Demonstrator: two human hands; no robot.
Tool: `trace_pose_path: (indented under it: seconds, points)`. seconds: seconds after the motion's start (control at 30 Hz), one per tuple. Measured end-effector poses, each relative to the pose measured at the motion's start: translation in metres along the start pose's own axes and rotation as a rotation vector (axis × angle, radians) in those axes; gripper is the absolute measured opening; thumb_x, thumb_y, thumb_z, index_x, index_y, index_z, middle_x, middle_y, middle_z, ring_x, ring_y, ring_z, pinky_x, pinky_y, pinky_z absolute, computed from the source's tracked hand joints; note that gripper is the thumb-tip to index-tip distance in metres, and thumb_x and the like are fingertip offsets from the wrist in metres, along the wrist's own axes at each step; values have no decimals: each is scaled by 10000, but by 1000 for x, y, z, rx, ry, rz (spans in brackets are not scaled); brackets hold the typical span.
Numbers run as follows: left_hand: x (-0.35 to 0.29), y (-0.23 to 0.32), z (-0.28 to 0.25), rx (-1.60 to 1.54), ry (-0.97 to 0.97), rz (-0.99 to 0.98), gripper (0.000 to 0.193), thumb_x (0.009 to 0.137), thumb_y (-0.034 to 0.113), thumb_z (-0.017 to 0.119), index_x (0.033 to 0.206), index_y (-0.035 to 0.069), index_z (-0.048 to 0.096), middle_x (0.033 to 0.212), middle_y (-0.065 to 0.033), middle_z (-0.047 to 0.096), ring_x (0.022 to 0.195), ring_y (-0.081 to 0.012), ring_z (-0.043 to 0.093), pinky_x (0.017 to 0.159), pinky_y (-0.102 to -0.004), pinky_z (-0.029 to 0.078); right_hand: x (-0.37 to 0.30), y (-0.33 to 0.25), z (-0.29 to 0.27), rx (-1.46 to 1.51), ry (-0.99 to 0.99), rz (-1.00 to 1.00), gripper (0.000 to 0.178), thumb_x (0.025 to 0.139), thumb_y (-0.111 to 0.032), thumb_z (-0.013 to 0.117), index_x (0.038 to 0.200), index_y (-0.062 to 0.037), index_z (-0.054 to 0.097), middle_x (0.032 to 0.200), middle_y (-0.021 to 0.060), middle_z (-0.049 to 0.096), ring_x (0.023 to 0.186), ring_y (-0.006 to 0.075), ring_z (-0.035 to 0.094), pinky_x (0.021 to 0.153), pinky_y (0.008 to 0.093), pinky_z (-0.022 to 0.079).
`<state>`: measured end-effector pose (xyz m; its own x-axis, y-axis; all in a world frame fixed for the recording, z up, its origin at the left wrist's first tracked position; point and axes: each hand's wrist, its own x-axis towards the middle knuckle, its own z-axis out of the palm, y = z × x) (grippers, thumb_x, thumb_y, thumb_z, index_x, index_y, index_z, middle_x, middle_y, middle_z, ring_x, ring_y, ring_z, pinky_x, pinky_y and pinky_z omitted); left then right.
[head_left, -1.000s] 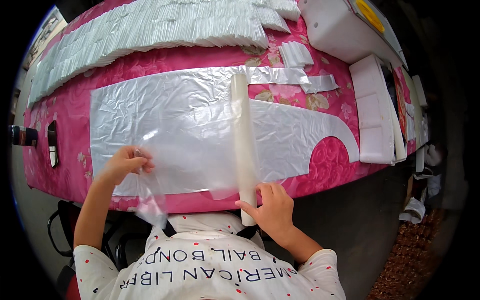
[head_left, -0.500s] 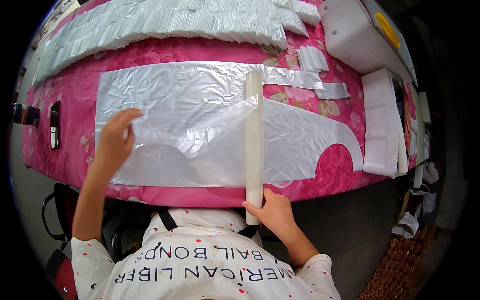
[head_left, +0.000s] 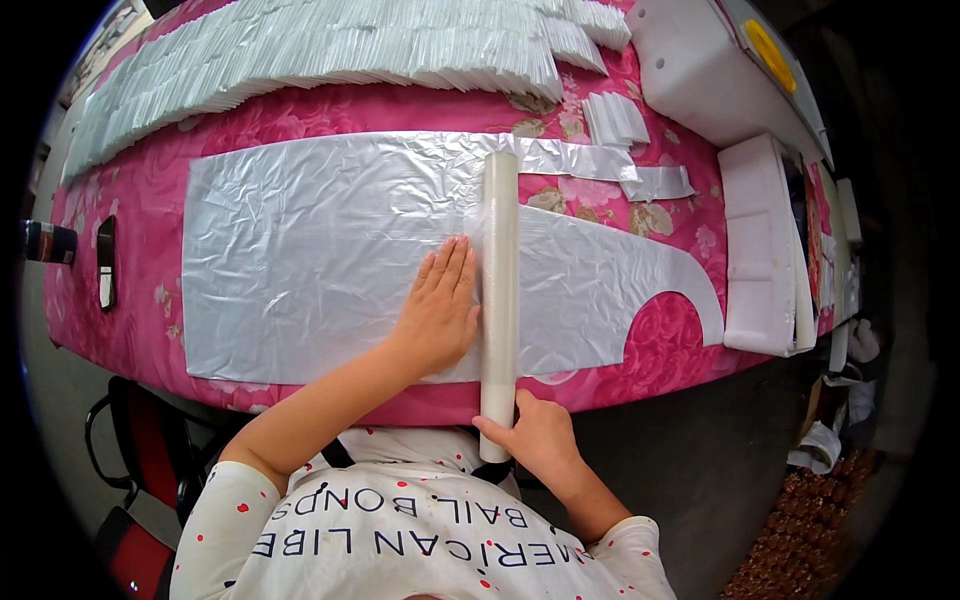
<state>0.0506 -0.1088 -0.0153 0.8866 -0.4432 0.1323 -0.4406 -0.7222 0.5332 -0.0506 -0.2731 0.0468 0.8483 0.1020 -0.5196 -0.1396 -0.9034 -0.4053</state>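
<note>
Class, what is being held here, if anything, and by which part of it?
The right hand holds the pale roll by its near end; the left hand, flat over the silvery sheet, holds nothing.

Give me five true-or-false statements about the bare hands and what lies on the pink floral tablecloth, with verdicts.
1. The person's right hand grips the near end of the long, pale, cylindrical roll. True.
2. The left hand is palm down with straight fingers, over the wrinkled, silvery plastic sheet. True.
3. The sheet shows only to the right of the roll. False: it shows on both sides.
4. The dark rectangular phone lies on the pink floral tablecloth, left of the sheet. True.
5. The phone touches the sheet. False: pink cloth shows between them.
</note>
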Motion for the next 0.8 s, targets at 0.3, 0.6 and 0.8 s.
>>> trace_pose_path:
  seconds: [0.3, 0.6, 0.8]
  points:
    - [1, -4, 7, 272, -42, 41, 613, 848, 266, 392, 1331, -102, 303, 1435, -219, 245, 1360, -319, 181, 1106, -454, 98, 51, -3, -41, 185, -104, -75, 567, 739, -532, 635, 804, 31, 651, 673, 162, 633, 628, 295, 633, 590, 359, 482]
    - [3, -4, 6, 287, -39, 55, 575, 863, 242, 337, 1318, -109, 324, 1402, -241, 299, 1338, -344, 232, 1100, -466, 110, 226, -32, -90, 969, 120, -39, 433, 856, -414, 557, 869, 12, 636, 773, 79, 648, 677, 182, 619, 610, 293, 481]
    - [3, -1, 2, 277, -64, 43, 599, 842, 249, 367, 1323, -106, 315, 1422, -230, 267, 1352, -333, 201, 1103, -462, 102, 282, 20, -104, 2250, 196, -333, 160, 889, -125, 511, 1006, -29, 564, 1019, 104, 619, 910, 209, 597, 775, 343, 499]
